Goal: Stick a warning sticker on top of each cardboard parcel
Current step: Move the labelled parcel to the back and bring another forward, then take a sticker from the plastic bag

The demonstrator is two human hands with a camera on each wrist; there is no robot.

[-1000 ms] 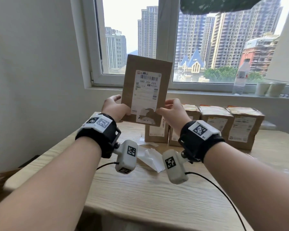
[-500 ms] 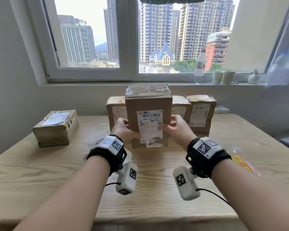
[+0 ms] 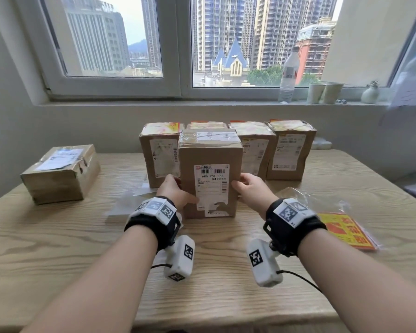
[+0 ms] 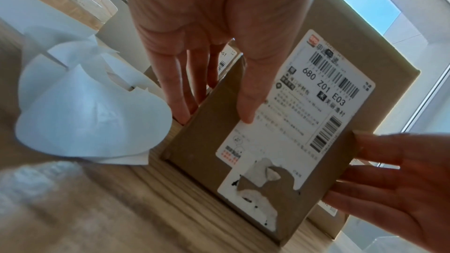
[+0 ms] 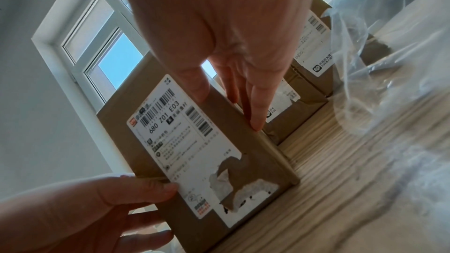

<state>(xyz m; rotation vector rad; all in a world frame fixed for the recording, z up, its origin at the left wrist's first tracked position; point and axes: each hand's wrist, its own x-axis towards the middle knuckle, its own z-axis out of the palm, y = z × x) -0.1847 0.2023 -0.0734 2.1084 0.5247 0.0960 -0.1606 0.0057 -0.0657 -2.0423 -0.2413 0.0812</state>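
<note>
Setting parcel point(image 3: 210, 152) upright at frame centre: I am pressing left hand point(image 3: 175, 192) and right hand point(image 3: 250, 191) against its 2 sides, fingers straight and together, thumbs on front. Squaring it flat before releasing; sticker pack point(image 3: 346, 229) is lying at right.

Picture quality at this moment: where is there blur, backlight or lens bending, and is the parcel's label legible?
Head view: centre sharp, label on the front parcel legible; window frame splays, right edge smeared. Left wrist view: label crisp, white paper and table soft. Right wrist view: label readable, clear plastic bag and table blurred; window bright behind.
</note>
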